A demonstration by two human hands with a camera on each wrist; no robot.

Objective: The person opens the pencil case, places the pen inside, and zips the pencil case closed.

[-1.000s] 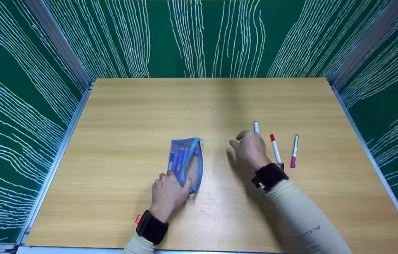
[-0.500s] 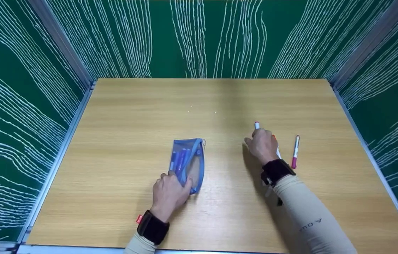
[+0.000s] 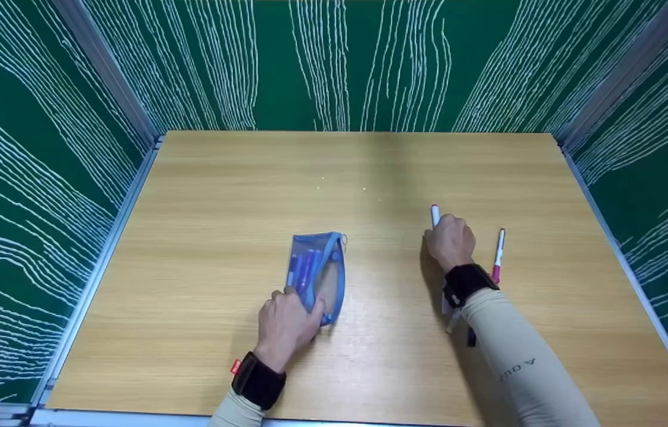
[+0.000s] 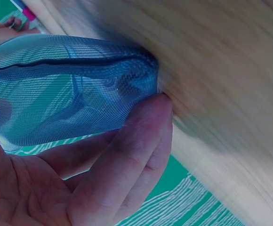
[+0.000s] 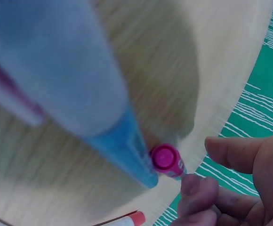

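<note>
A blue see-through mesh pouch is lying near the middle of the wooden table. Its top is open, and blue pens can be seen inside. Its near corner is pinched by the left hand. A white pen is covered and grasped by the curled right hand. A pink-ended pen is lying just beside that hand.
</note>
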